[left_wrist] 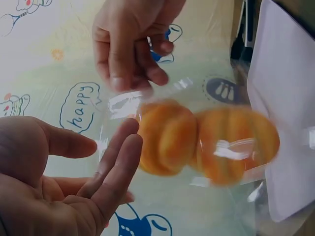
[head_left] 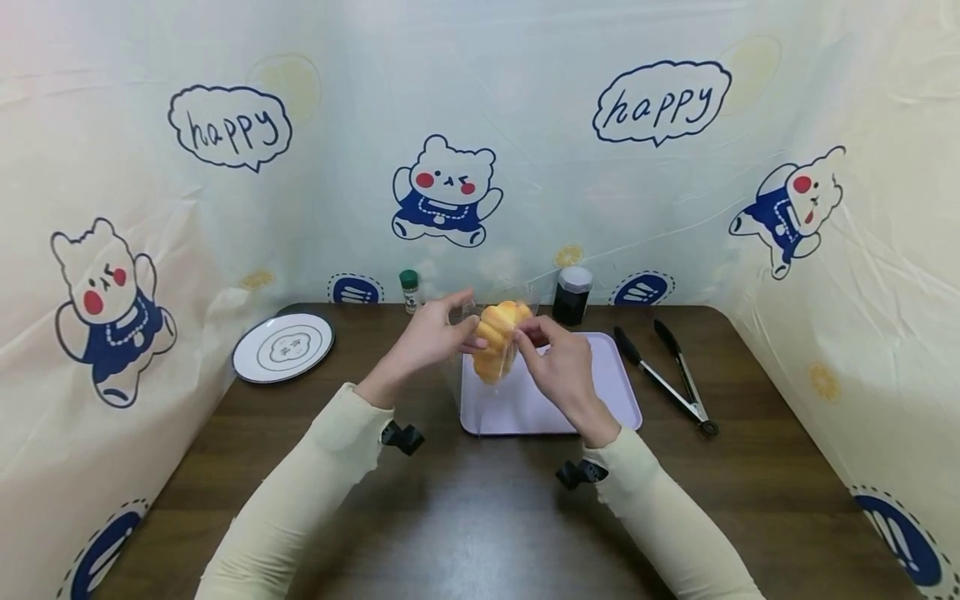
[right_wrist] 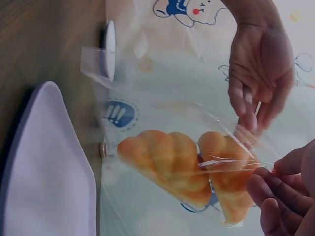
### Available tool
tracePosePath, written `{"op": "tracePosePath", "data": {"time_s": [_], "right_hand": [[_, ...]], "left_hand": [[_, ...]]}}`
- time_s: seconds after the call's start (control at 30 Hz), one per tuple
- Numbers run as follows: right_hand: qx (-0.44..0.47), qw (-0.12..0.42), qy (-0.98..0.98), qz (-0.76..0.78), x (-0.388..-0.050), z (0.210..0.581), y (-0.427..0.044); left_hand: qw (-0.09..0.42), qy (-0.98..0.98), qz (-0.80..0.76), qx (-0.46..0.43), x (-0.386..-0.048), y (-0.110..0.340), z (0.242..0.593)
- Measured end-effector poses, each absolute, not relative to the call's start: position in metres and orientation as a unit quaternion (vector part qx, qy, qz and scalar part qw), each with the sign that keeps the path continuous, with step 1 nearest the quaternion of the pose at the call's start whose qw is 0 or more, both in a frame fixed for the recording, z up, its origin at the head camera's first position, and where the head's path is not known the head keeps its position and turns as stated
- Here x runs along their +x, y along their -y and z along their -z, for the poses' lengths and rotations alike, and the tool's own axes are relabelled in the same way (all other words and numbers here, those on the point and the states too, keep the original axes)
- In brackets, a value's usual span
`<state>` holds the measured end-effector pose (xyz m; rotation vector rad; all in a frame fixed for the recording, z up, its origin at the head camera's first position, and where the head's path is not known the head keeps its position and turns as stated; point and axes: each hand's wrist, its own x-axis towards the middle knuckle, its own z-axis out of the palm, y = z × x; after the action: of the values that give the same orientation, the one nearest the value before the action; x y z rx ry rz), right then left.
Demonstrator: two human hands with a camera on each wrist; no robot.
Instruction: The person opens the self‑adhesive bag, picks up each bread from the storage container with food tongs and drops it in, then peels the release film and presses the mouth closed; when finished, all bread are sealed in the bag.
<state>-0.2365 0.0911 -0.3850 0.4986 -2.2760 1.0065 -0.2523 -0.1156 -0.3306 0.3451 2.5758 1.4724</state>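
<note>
Right hand (head_left: 558,362): thumb and fingertips pinching a clear bag (right_wrist: 93,59). Left hand (head_left: 429,336): thumb and fingers apart, beside the bag. Two bread rolls (head_left: 492,342): bagged, between the hands, above the tray (head_left: 517,419). Backdrop (head_left: 540,192): I read "happy" twice. Plate (head_left: 247,354): lettering, which I cannot read.

2 braided rolls (left_wrist: 170,140), clr bag (left_wrist: 125,102)

Printed on the backdrop cloth (head_left: 555,187), two speech bubbles (head_left: 230,127) each read "happy" in dark lettering.
</note>
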Motion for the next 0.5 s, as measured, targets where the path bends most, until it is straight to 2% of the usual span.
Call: {"op": "tracePosePath", "data": {"time_s": [0.2, 0.5], "right_hand": [[0.197, 0.324, 0.823, -0.422, -0.238, 0.379, -0.098], [0.197, 0.305, 0.792, -0.491, -0.236, 0.372, -0.107]], "left_hand": [[0.078, -0.855, -0.497, 0.131, -0.253, 0.116, 0.331], [0.083, -0.889, -0.433, 0.127, -0.264, 0.127, 0.345]]}}
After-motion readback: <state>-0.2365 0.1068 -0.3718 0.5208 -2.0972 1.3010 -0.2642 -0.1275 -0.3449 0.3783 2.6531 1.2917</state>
